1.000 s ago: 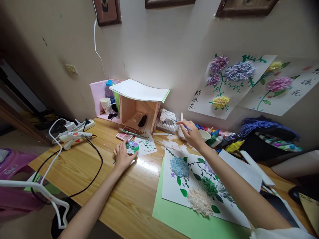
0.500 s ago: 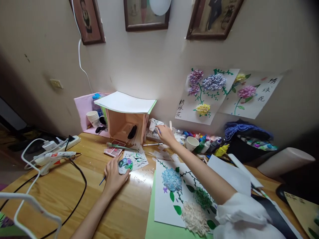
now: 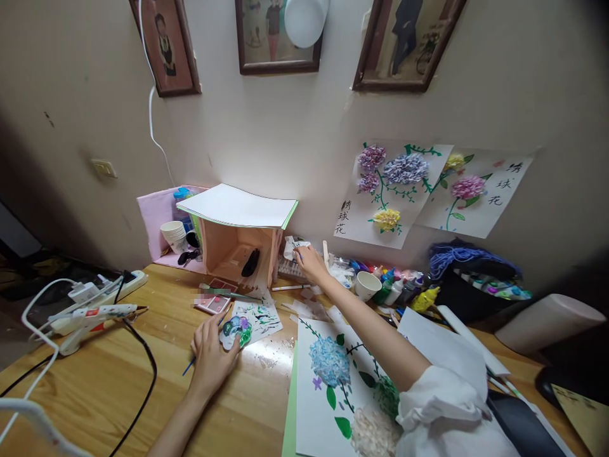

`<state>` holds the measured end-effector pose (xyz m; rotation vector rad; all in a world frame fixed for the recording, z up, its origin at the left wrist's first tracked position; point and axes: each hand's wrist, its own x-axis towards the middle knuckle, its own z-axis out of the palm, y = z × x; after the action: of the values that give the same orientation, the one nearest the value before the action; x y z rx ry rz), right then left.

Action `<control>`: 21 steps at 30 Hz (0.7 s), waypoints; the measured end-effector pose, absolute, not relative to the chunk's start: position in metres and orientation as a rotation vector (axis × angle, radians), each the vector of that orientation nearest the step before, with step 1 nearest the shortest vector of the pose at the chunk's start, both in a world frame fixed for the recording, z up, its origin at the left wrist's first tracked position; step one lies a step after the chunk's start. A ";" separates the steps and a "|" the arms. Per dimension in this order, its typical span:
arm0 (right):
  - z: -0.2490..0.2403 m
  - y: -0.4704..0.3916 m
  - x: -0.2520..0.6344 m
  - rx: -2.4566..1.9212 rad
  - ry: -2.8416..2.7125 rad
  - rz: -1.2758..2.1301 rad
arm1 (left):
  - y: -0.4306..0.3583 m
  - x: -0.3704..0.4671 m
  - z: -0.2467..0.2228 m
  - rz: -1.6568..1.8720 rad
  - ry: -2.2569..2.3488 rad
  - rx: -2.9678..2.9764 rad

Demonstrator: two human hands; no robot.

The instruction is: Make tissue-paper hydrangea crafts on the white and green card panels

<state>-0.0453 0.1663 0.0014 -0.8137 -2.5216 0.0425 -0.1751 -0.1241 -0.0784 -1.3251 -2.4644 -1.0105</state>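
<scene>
My left hand (image 3: 212, 352) rests on the table with fingers curled and its thumb on the rim of a small white paint palette (image 3: 236, 331), smeared green, purple and grey. A thin blue-handled paintbrush (image 3: 188, 367) passes under or between its fingers. Stretched out to the back, my right hand (image 3: 310, 263) is closed in a pinch on a thin blue stick (image 3: 299, 256), seemingly a paintbrush; its tip is hard to make out. Crumpled white tissue (image 3: 290, 246) lies at those fingertips. Below the right arm is a painting (image 3: 309, 412) with blue, green and cream raised flowers.
Paint-marked paper (image 3: 264, 320) lies by the palette. A cardboard box (image 3: 214, 244), a paper cup (image 3: 367, 285) and paint bottles (image 3: 394, 289) line the wall. A glue gun (image 3: 102, 314), power strip (image 3: 136, 285) and black cable (image 3: 151, 374) are at left.
The view has tilted up slightly. My right hand stays at the tissue, its fingers shifted a little. My left hand remains at the palette.
</scene>
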 end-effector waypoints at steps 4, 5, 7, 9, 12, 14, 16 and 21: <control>0.001 0.160 -0.036 -0.762 -2.487 0.013 | -0.127 -0.175 -0.074 -1.135 -2.356 -1.342; 0.001 0.157 -0.033 -0.746 -2.481 0.003 | -0.127 -0.171 -0.071 -1.201 -2.317 -1.362; 0.003 0.154 -0.028 -0.714 -2.475 -0.012 | -0.123 -0.158 -0.059 -1.371 -2.253 -1.430; 0.005 0.151 -0.022 -0.686 -2.468 -0.018 | -0.108 -0.139 -0.043 -1.584 -2.249 -1.551; 0.011 0.147 -0.010 -0.665 -2.436 -0.014 | -0.056 -0.110 -0.015 -2.008 -2.461 -1.604; 0.017 0.145 0.002 -0.668 -2.403 -0.013 | -0.006 -0.101 0.000 -2.299 -2.724 -1.345; 0.025 0.141 0.017 -0.666 -2.356 0.008 | 0.046 -0.101 0.008 -2.363 -2.840 -1.169; 0.046 0.130 0.064 -0.594 -2.241 0.162 | 0.124 -0.116 0.015 -2.504 -2.802 -0.758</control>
<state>0.0641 0.1303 0.0455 -0.5936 -2.2406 0.1615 -0.1162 0.1245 0.0146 -0.7578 -2.8020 -2.5037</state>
